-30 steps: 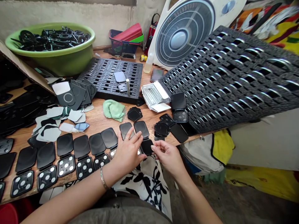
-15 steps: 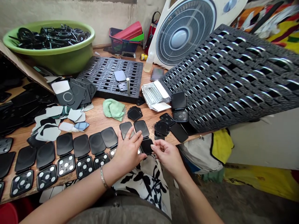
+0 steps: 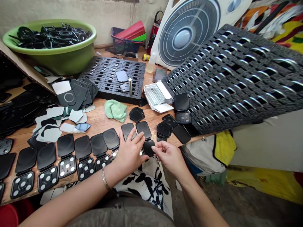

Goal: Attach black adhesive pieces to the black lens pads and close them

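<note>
My left hand (image 3: 130,148) lies palm down with its fingers spread, across the last hinged black cases at the right end of the row. Its fingertips touch the flat black lid (image 3: 143,129) of the end case. A plain black square sheet (image 3: 149,148) covers the lower half of that case. At the sheet's right edge, my right hand (image 3: 168,155) pinches it between thumb and forefinger. To the left, other open cases show white round dots on their lower halves, such as one case (image 3: 67,167). The palm hides part of the cases beneath it.
Stacked black pieces (image 3: 164,130) lie just beyond my right hand. A green cloth (image 3: 115,110) and pale sheets (image 3: 49,132) are farther left. Behind stand a slotted black foam block (image 3: 111,67), a green basin (image 3: 59,60) and a fan (image 3: 187,34). A larger foam block (image 3: 236,78) leans at right.
Almost nothing differs. My right hand has shifted very slightly left at the sheet's edge; my left hand stays in place.
</note>
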`<state>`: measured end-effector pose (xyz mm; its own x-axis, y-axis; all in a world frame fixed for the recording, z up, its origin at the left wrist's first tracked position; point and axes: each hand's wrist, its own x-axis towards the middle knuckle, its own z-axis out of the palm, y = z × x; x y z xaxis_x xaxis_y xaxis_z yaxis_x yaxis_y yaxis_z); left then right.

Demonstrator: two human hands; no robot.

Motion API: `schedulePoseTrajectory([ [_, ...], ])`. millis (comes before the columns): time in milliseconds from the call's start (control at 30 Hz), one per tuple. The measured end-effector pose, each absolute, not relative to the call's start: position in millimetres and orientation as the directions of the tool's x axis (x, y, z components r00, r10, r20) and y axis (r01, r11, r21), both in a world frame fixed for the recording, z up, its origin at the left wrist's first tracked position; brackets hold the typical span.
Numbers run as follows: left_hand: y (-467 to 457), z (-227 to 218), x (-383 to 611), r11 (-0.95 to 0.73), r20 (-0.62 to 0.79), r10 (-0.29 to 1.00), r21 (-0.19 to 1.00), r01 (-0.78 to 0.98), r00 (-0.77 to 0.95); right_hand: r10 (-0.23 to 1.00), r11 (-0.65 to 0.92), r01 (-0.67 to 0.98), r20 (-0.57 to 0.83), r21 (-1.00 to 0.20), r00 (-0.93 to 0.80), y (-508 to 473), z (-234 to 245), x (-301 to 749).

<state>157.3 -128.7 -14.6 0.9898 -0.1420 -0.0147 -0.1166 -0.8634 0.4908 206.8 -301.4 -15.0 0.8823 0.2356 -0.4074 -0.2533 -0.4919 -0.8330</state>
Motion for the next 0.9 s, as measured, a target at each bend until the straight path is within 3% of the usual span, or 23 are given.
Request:
schedulePoseTrajectory([
  [233,-128.2,-11.0,156.5,-0.860,-0.025,-0.139,0.498,-0.109,0.990,0.250,-0.704,0.028,-0.211,-0.709,0.945,-299.0,-8.9,205.6],
  [433,-127.7,-11.9,156.4,-0.858,-0.015,-0.141,0.500,-0.115,0.990,0.362,-0.746,0.133,-0.229,-0.653,0.904,-299.5,-3.8,209.1],
  [667,-128.0,-14.2,155.4,-0.869,-0.001,-0.141,0.479,-0.124,0.990,0.362,-0.791,0.173,-0.219,-0.587,0.906,-296.6,-1.5,207.0],
  [900,-127.7,-14.9,155.3,-0.874,0.013,-0.142,0.467,-0.132,0.990,0.313,-0.917,0.205,-0.297,-0.343,0.902,-292.2,5.0,206.8],
])
